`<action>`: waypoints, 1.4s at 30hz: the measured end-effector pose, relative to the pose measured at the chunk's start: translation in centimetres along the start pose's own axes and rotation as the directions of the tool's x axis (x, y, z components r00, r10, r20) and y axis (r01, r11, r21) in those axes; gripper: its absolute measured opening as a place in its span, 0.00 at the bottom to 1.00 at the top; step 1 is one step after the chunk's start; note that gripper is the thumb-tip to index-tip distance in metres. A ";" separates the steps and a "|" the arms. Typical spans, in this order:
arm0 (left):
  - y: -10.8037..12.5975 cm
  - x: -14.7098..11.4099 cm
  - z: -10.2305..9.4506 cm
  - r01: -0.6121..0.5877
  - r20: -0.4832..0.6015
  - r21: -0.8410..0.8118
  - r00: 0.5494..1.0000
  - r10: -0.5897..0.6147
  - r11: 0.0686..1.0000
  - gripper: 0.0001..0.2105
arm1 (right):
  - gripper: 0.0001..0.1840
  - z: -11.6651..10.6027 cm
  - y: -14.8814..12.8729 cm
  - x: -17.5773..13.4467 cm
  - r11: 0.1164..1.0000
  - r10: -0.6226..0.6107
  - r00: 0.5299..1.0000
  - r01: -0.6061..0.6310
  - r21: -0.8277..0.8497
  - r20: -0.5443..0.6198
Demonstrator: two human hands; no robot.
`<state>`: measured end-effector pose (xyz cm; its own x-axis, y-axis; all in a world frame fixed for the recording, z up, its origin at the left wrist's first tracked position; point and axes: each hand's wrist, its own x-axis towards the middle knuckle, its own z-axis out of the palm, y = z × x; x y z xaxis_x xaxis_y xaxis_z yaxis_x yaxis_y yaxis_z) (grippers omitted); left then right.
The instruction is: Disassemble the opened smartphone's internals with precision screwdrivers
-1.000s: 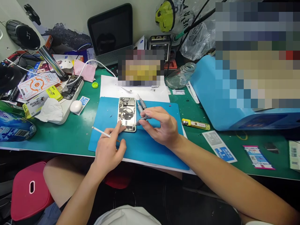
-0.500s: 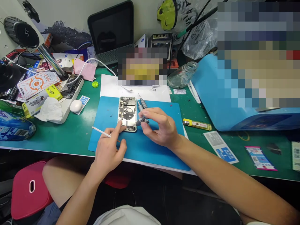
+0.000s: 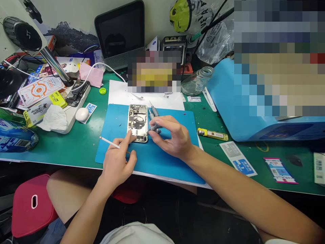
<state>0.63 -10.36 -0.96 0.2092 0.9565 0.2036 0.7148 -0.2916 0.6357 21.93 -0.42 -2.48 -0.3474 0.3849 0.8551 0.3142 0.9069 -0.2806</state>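
Note:
An opened phone [image 3: 138, 130] lies on the blue mat [image 3: 114, 115], its inner parts and circuit boards showing. My left hand [image 3: 118, 159] rests at the phone's lower left, fingertips touching its edge. A cigarette [image 3: 109, 141] is clamped between that hand's fingers, its white end pointing left. In my right hand [image 3: 175, 137], thumb and fingers pinch a small grey screwdriver [image 3: 153, 128], tilted with its tip at the phone's lower right side. Just beyond those fingers, another grey screwdriver [image 3: 153, 110] points away from me; whether it lies on the mat or touches the hand, I cannot tell.
A yellow box cutter [image 3: 212, 134] and printed cards [image 3: 238, 158] lie right of the mat. Behind stand a glass jar [image 3: 197, 81] and a dark-screened device [image 3: 120, 32]. At left are a white earphone case [image 3: 82, 115], packaging and a metal stand post [image 3: 57, 66].
The right-hand screwdriver has shifted very slightly at the phone's lower right. The whole view has moved a little; my left hand and the phone keep their places.

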 end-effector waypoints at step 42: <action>0.0 0.1 0.0 -0.014 -0.016 -0.006 1.000 0.014 1.000 0.34 | 0.35 -0.2 0.0 0.1 1.000 0.011 0.999 -0.012 0.018 0.034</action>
<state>0.64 -10.31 -0.89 0.2087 0.9518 0.2246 0.7076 -0.3055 0.6372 22.02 -0.37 -2.30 -0.3742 0.4004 0.8364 0.3019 0.9054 -0.2984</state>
